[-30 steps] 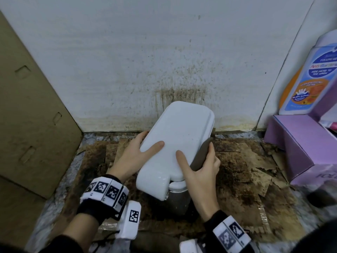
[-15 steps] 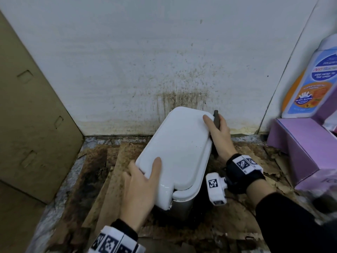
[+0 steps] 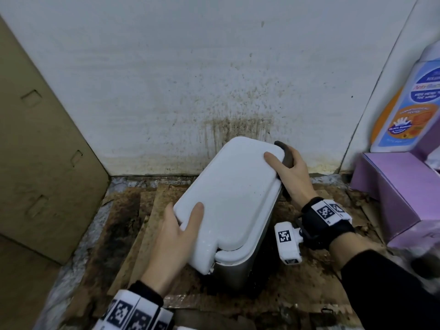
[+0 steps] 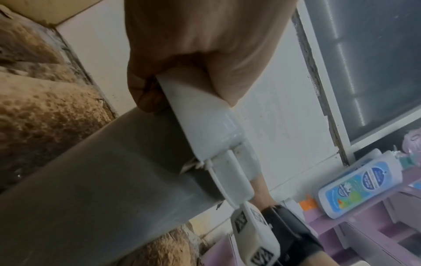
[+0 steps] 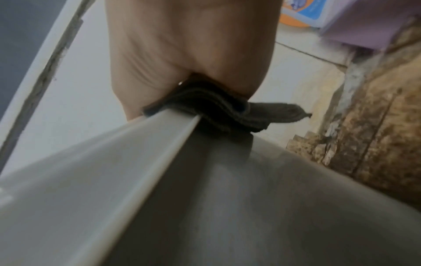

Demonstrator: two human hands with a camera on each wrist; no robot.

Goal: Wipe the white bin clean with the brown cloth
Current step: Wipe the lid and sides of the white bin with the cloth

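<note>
Both hands on the white bin (image 3: 228, 201)

Left hand (image 3: 171, 241) fingers grip the lid's near corner; right hand (image 3: 291, 173) fingers pinch the brown cloth (image 5: 218, 115) against the far rim.

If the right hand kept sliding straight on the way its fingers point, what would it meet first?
Probably the stained white wall. The right hand, pressing the brown cloth on the white bin's far corner, points toward it; the gap is unclear.
</note>
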